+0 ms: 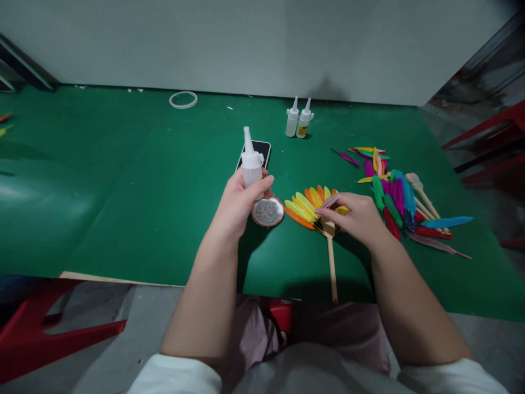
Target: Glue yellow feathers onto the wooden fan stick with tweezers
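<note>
Upright in my left hand (241,200) is a white squeeze bottle (251,167) with a long nozzle, my fingers wrapped round its body. My right hand (353,216) is closed in a pinch over a fan of yellow and orange feathers (305,205); a thin pale piece shows at the fingertips, too small to name. The fan's wooden handle (331,262) points towards me, and my right hand hides part of its head. Between the hands sits a round dish (268,212) with small shiny bits in it. Behind the bottle lies a phone (262,148).
Two more squeeze bottles (292,121) stand near the wall. Loose coloured feathers (396,200) and wooden sticks (426,197) lie in a pile on the right. A white ring (183,100) rests at the back of the green table (123,191). Red stools flank the table.
</note>
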`<state>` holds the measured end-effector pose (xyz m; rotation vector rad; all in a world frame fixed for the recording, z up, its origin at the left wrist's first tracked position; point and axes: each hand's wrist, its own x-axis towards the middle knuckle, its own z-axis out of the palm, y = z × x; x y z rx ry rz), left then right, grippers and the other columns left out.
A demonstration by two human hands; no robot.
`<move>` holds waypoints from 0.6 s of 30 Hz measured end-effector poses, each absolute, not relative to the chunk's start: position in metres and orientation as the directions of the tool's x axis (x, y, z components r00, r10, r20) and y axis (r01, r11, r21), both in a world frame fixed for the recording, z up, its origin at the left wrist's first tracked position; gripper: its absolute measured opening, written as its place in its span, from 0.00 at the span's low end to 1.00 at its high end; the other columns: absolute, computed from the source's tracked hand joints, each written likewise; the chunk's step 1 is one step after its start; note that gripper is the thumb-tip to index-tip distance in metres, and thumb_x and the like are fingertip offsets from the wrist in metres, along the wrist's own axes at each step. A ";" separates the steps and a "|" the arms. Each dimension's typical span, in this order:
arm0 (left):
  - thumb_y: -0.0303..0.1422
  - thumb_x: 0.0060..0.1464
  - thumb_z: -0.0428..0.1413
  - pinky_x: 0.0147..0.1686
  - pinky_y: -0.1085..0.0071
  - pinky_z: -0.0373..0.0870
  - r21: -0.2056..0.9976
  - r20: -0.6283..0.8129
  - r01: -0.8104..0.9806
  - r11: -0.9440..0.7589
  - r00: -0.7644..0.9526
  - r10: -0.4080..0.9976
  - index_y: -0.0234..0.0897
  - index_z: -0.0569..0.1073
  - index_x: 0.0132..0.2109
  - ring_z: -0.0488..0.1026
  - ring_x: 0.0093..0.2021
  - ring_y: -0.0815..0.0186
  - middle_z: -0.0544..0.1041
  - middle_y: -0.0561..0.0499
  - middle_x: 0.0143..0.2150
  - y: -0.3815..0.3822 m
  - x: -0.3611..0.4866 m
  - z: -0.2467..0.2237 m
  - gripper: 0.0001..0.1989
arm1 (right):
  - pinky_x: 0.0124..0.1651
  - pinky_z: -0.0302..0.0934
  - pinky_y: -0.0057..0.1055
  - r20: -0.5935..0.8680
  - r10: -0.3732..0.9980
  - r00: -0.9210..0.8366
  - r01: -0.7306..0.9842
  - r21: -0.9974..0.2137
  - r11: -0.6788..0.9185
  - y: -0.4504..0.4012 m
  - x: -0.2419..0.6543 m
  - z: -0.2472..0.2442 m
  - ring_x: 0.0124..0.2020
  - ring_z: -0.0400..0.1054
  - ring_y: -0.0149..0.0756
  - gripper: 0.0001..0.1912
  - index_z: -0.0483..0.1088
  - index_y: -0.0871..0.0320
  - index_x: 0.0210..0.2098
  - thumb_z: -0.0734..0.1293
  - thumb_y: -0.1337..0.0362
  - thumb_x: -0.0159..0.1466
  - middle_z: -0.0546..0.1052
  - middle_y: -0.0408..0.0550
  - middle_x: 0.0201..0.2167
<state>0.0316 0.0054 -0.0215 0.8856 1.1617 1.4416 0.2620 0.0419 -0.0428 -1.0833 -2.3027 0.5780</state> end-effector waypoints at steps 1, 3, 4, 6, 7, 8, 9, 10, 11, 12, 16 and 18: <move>0.30 0.44 0.61 0.23 0.76 0.62 0.964 -0.048 -0.265 -0.008 -0.203 0.978 0.37 0.69 0.34 0.64 0.22 0.74 0.65 0.56 0.25 0.005 0.030 -0.020 0.10 | 0.31 0.61 0.30 0.264 0.799 -0.540 0.577 -0.575 0.580 0.042 0.262 -0.042 0.27 0.69 0.33 0.12 0.69 0.56 0.24 0.66 0.55 0.57 0.76 0.44 0.25; 0.31 0.44 0.61 0.18 0.77 0.56 0.967 -0.035 -0.255 -0.027 -0.234 0.972 0.38 0.69 0.36 0.60 0.19 0.76 0.63 0.57 0.23 0.003 0.025 -0.015 0.11 | 0.30 0.61 0.29 0.221 0.816 -0.534 0.589 -0.594 0.547 0.040 0.261 -0.039 0.26 0.68 0.33 0.15 0.68 0.56 0.21 0.66 0.54 0.58 0.75 0.44 0.22; 0.31 0.43 0.61 0.17 0.77 0.53 0.968 -0.034 -0.250 -0.032 -0.254 0.967 0.39 0.70 0.38 0.59 0.18 0.77 0.62 0.57 0.23 0.002 0.022 -0.013 0.12 | 0.30 0.60 0.29 0.194 0.829 -0.525 0.594 -0.614 0.520 0.040 0.260 -0.038 0.25 0.68 0.33 0.16 0.68 0.57 0.20 0.65 0.54 0.58 0.74 0.44 0.21; 0.33 0.43 0.61 0.16 0.76 0.51 0.964 -0.043 -0.265 -0.038 -0.292 0.955 0.40 0.69 0.40 0.60 0.18 0.77 0.63 0.57 0.25 -0.001 0.017 -0.008 0.15 | 0.28 0.60 0.29 0.123 0.860 -0.496 0.598 -0.669 0.441 0.038 0.260 -0.035 0.24 0.67 0.33 0.17 0.67 0.57 0.19 0.64 0.54 0.59 0.73 0.44 0.19; 0.34 0.43 0.61 0.16 0.76 0.52 0.957 -0.050 -0.287 -0.042 -0.306 0.951 0.40 0.69 0.40 0.62 0.19 0.76 0.65 0.56 0.26 -0.002 0.014 -0.005 0.15 | 0.26 0.59 0.29 0.081 0.873 -0.481 0.595 -0.701 0.393 0.038 0.260 -0.035 0.23 0.67 0.32 0.17 0.67 0.58 0.19 0.64 0.54 0.59 0.73 0.44 0.19; 0.35 0.44 0.60 0.16 0.76 0.53 0.948 -0.057 -0.315 -0.048 -0.313 0.948 0.39 0.68 0.40 0.63 0.20 0.75 0.66 0.55 0.27 -0.004 0.012 -0.004 0.15 | 0.24 0.58 0.28 0.037 0.883 -0.469 0.584 -0.737 0.341 0.037 0.260 -0.035 0.21 0.66 0.32 0.17 0.67 0.58 0.19 0.64 0.54 0.58 0.72 0.44 0.18; 0.36 0.44 0.58 0.16 0.76 0.53 0.936 -0.061 -0.347 -0.054 -0.313 0.948 0.39 0.67 0.39 0.64 0.21 0.74 0.66 0.54 0.28 -0.005 0.010 -0.002 0.14 | 0.22 0.56 0.28 -0.009 0.887 -0.463 0.562 -0.776 0.285 0.037 0.261 -0.035 0.20 0.65 0.31 0.17 0.68 0.58 0.20 0.65 0.54 0.58 0.72 0.44 0.18; 0.37 0.45 0.57 0.16 0.76 0.53 0.925 -0.063 -0.376 -0.060 -0.306 0.950 0.38 0.67 0.39 0.65 0.21 0.74 0.67 0.54 0.29 -0.005 0.008 -0.001 0.13 | 0.20 0.55 0.27 -0.056 0.883 -0.465 0.529 -0.818 0.227 0.037 0.261 -0.035 0.19 0.64 0.30 0.16 0.68 0.58 0.21 0.65 0.53 0.57 0.72 0.43 0.17; 0.38 0.46 0.56 0.15 0.76 0.53 0.914 -0.061 -0.400 -0.066 -0.297 0.953 0.38 0.66 0.39 0.64 0.21 0.74 0.67 0.53 0.29 -0.006 0.007 0.000 0.13 | 0.19 0.55 0.27 -0.105 0.871 -0.479 0.487 -0.858 0.165 0.036 0.261 -0.036 0.17 0.64 0.30 0.16 0.68 0.59 0.22 0.65 0.53 0.57 0.72 0.43 0.17; 0.38 0.47 0.55 0.15 0.76 0.52 0.906 -0.058 -0.418 -0.071 -0.287 0.956 0.38 0.66 0.39 0.64 0.20 0.74 0.67 0.53 0.29 -0.007 0.006 0.001 0.13 | 0.18 0.55 0.26 -0.146 0.856 -0.496 0.435 -0.895 0.100 0.036 0.261 -0.037 0.16 0.63 0.29 0.15 0.68 0.59 0.22 0.65 0.53 0.57 0.71 0.42 0.17; 0.40 0.47 0.55 0.15 0.78 0.53 0.899 -0.045 -0.430 -0.078 -0.269 0.962 0.38 0.65 0.39 0.64 0.20 0.75 0.69 0.53 0.29 -0.008 0.005 0.003 0.14 | 0.20 0.60 0.26 -0.144 0.849 -0.509 0.156 -0.985 -0.074 0.034 0.253 -0.040 0.19 0.66 0.29 0.12 0.69 0.58 0.27 0.65 0.55 0.58 0.73 0.43 0.21; 0.41 0.46 0.58 0.16 0.78 0.54 0.903 -0.012 -0.417 -0.101 -0.260 0.965 0.39 0.65 0.39 0.64 0.21 0.75 0.70 0.53 0.30 -0.008 0.005 0.003 0.16 | 0.22 0.62 0.26 -0.088 0.877 -0.472 0.031 -0.996 -0.083 0.034 0.244 -0.042 0.22 0.67 0.29 0.10 0.69 0.57 0.30 0.65 0.56 0.58 0.73 0.43 0.24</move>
